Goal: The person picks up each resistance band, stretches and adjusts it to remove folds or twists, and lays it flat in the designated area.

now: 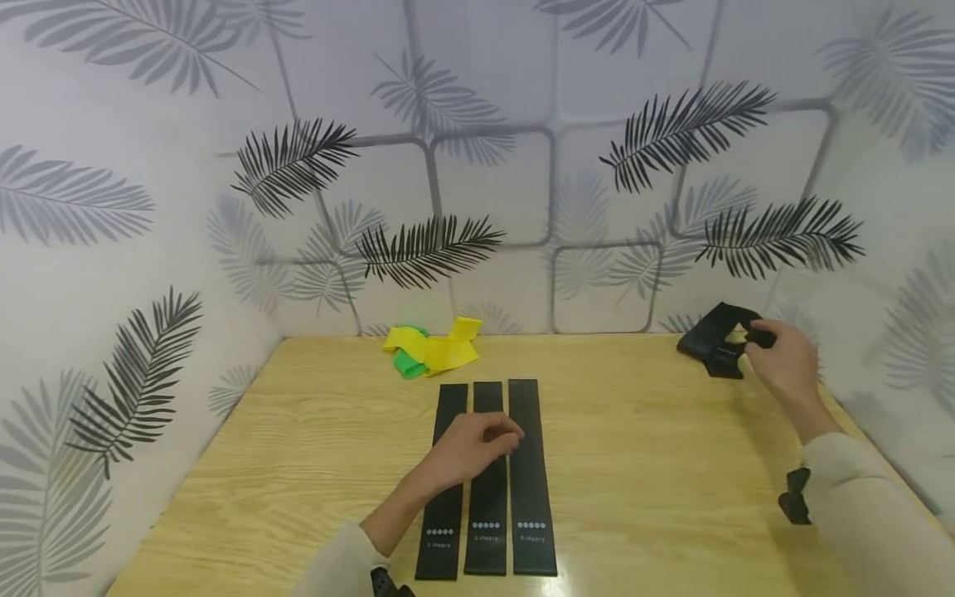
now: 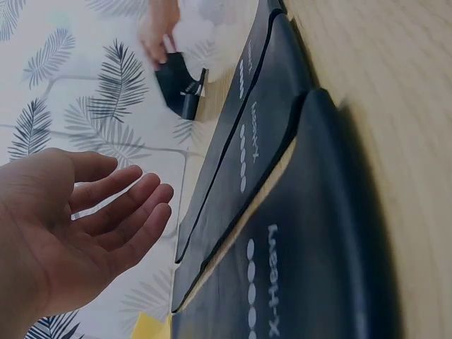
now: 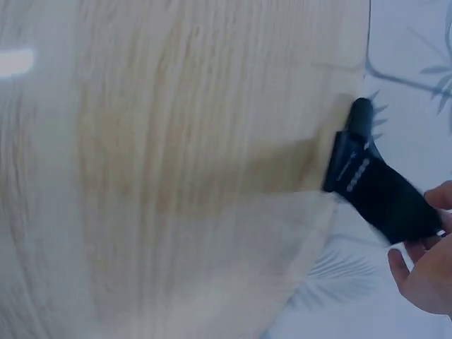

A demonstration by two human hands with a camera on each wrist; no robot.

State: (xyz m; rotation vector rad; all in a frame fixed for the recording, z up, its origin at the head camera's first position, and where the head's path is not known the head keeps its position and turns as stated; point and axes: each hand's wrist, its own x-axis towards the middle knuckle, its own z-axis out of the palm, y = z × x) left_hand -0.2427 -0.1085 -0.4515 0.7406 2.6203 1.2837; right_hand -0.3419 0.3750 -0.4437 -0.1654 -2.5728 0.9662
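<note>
Three black exercise bands lie flat side by side on the table: a left band (image 1: 443, 514), a middle band (image 1: 488, 506) and a right band (image 1: 531, 481). Each carries white dots and the print "X-Heavy" at its near end. My left hand (image 1: 470, 448) hovers over them with relaxed, slightly bent fingers, and in the left wrist view nothing is in it. At the back right, my right hand (image 1: 785, 365) pinches a folded black exercise band (image 1: 705, 338) by one end. The rest of that band (image 3: 388, 201) hangs in a bent loop, with white dots showing in the right wrist view.
Crumpled yellow (image 1: 451, 355) and green (image 1: 408, 365) bands lie together at the back of the wooden table (image 1: 298, 431), left of centre. Walls with a leaf pattern (image 1: 492, 191) border the table at the back and on both sides.
</note>
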